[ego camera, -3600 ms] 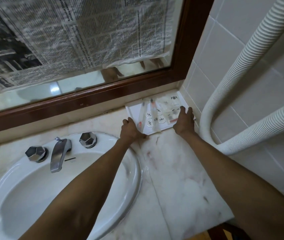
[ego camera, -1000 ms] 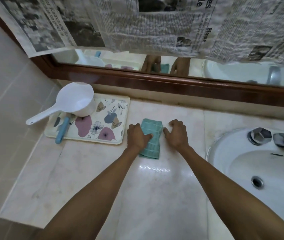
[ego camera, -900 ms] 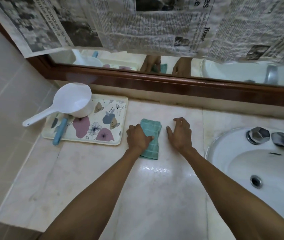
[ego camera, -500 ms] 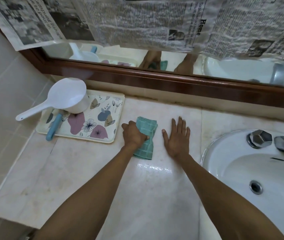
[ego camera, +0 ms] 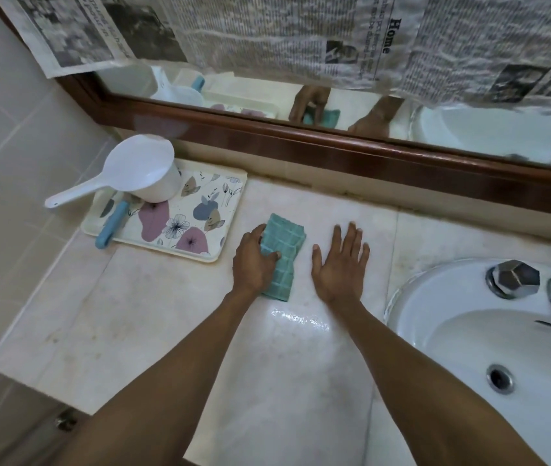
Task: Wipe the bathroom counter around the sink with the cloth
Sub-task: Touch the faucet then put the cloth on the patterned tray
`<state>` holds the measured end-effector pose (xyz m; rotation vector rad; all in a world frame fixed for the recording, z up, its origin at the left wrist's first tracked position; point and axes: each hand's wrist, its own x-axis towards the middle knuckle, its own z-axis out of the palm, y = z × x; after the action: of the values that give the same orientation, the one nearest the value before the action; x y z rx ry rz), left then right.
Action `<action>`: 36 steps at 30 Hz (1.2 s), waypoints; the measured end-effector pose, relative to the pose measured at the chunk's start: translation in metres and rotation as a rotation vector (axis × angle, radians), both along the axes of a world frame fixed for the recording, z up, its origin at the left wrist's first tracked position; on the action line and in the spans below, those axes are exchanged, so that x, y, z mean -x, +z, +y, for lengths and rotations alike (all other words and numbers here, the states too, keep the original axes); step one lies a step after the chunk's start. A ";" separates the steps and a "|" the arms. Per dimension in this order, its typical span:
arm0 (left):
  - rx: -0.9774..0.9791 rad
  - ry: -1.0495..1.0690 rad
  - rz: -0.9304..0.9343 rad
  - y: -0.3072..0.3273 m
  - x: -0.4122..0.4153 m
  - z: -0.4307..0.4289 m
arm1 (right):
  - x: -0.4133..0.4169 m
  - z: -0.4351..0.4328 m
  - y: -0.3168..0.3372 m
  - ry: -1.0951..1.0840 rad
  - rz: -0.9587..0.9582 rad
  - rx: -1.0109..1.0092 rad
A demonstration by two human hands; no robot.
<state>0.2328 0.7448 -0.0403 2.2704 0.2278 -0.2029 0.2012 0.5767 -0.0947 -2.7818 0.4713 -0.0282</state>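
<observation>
Cloth (ego camera: 282, 255): teal, folded, lying on the marble counter (ego camera: 153, 311) between tray and sink (ego camera: 442, 317), gripped at its left edge by the curled left hand (ego camera: 254, 262). Right hand (ego camera: 339, 264): spread flat on the counter just beside it, nothing held. Flowered tray (ego camera: 223, 210), bearing a white scoop (ego camera: 139, 169), sits close at left. Risk: a leftward stroke may knock the tray; grime along the mirror frame (ego camera: 368, 166) may be missed.

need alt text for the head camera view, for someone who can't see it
A left hand presses a folded teal cloth on a pale marble counter while the right hand rests flat beside it. A floral tray holding a white scoop sits left; a white sink sits right.
</observation>
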 end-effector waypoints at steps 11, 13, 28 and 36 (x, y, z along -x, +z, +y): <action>0.320 0.050 -0.044 0.037 -0.031 0.041 | -0.024 0.018 0.016 0.081 0.121 -0.048; 0.352 0.047 -0.064 0.050 -0.047 0.061 | -0.039 0.034 0.020 0.139 0.103 -0.031; 0.398 -0.070 0.000 0.018 -0.121 0.144 | -0.068 0.114 -0.003 0.130 0.036 0.020; -0.335 -0.245 -0.079 -0.004 -0.127 0.169 | -0.067 0.117 0.002 0.106 0.011 -0.002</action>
<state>0.3598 0.9139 -0.0438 2.6328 -0.0658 -0.2143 0.2685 0.6937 -0.0927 -2.8023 0.3262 0.0122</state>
